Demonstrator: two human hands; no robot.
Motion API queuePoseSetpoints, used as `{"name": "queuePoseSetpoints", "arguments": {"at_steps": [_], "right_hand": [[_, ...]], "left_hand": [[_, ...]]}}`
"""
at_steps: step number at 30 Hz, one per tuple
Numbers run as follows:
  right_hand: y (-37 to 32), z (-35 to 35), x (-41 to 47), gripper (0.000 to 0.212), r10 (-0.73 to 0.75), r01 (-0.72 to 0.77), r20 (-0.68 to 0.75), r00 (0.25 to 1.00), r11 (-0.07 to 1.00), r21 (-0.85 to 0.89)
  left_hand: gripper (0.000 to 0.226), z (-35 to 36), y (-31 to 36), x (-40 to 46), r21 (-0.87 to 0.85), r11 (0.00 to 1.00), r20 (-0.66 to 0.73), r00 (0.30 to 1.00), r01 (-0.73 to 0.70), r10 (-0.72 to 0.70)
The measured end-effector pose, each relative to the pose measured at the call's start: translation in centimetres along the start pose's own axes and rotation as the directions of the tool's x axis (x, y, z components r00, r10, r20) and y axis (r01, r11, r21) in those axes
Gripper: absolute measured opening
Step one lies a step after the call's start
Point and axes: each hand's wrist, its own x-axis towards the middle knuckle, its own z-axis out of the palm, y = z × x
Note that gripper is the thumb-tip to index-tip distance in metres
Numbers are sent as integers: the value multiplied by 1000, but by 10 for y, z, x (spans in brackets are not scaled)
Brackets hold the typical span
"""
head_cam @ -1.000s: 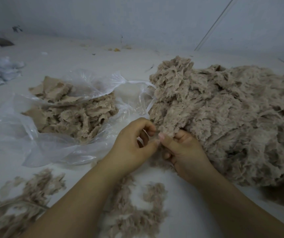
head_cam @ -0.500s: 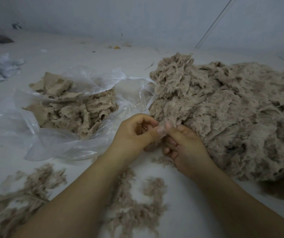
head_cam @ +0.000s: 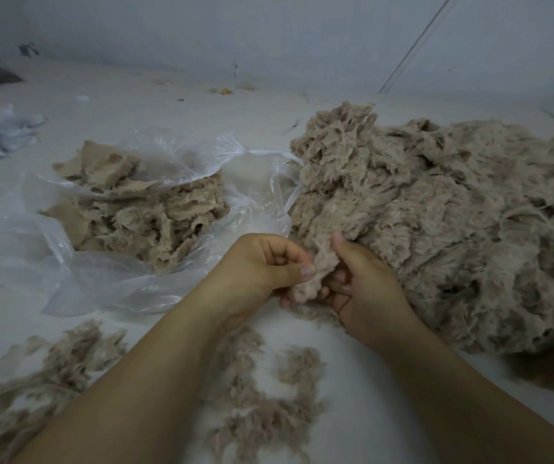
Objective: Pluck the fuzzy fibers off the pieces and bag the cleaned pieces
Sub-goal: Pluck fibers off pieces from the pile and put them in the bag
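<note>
piece: small fuzzy beige fabric scrap (head_cam: pixel 315 276), held up just in front of the big heap of unplucked fuzzy beige scraps (head_cam: pixel 453 222)
left hand (head_cam: pixel 262 269): thumb and curled fingers pinched on the scrap's left edge
right hand (head_cam: pixel 366 289): fingers curled round its right side
step: plucking judged underway
next: fibers to be pulled off onto the loose fluff (head_cam: pixel 252 406), then the scrap dropped into the open clear plastic bag (head_cam: pixel 115 283) at left

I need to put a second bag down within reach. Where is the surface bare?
Bare surface lies beyond the plastic bag toward the wall. A smaller bare patch sits between the right forearm and the fuzzy pile. It is crowded near the forearms, where plucked fibers are scattered, and where both hands hold a piece.
</note>
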Motion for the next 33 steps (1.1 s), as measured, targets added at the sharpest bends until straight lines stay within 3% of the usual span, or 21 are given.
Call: {"name": "queuePoseSetpoints", "arguments": {"at_steps": [2,5,14,17,21,24,28,31,33], "right_hand": [[0,1,-1,33,-2,2,-37,999,1000,2],[1,1,-1,32,11,-10,-31,999,1000,6],[-2,4,0,22,14,-12,-50,999,999,49],[1,3,-1,20,-25,24,-37,999,1000,-18],[4,-1,-1,25,-50,52,16,999,995,-90],[3,0,-2,29,-67,70,46,997,995,-68],[-1,5,-6,58,-66,75,113,991,994,-74],[-2,7,-6,56,-44,46,68,997,998,-32],[-1,7,-5,41,-39,40,24,999,997,-60]], "left_hand": [[5,-8,3,-4,80,993,110,989,87,-95],[8,-14,6,-7,140,978,130,977,152,-170],[6,-26,10,-6,63,982,114,976,180,-187],[10,-18,9,-6,46,986,113,980,160,-165],[33,11,-3,0,156,985,-85,994,79,-66],[30,28,-12,5,193,981,-223,975,32,13],[32,25,-12,7,18,999,-246,968,43,-37],[20,20,-10,8,-81,994,-256,962,74,-92],[16,20,-10,10,-91,993,-285,953,79,-102]]}}
